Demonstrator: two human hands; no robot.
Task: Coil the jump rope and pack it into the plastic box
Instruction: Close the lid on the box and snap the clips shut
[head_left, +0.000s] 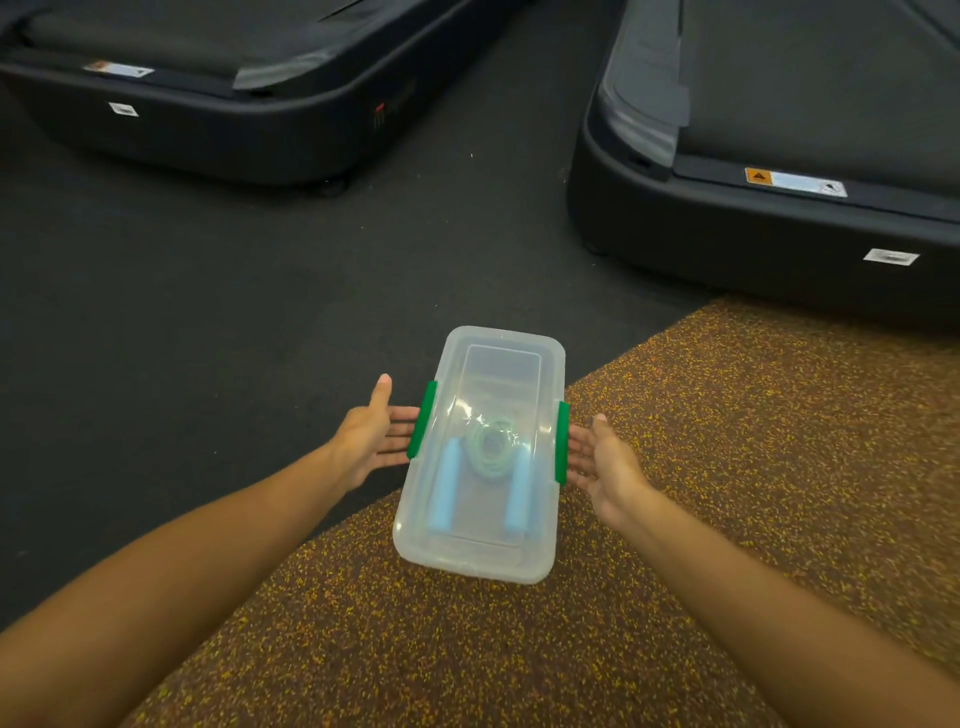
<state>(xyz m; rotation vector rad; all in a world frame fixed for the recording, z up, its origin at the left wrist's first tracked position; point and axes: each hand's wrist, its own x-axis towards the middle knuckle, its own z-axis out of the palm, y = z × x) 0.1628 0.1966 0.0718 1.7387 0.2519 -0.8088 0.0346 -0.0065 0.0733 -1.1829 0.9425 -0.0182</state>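
Filling the upper left and upper right of the frame are two treadmills (218, 98), with the plastic box (483, 556) lower centre on the floor (727, 467), lid on. It looks light, stiff and rather slick, so its green latches (422, 421) at mid-length seem the surest hold; the left hand (370, 439) and right hand (605, 467) are spread open beside them, gripping nothing. Inside, the jump rope (491, 447) lies coiled, soft and springy, between its blue handles (447, 488).

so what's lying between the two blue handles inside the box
The coiled green rope sits between the two blue handles, toward their far ends; nearer, only bare box floor, in the head view.
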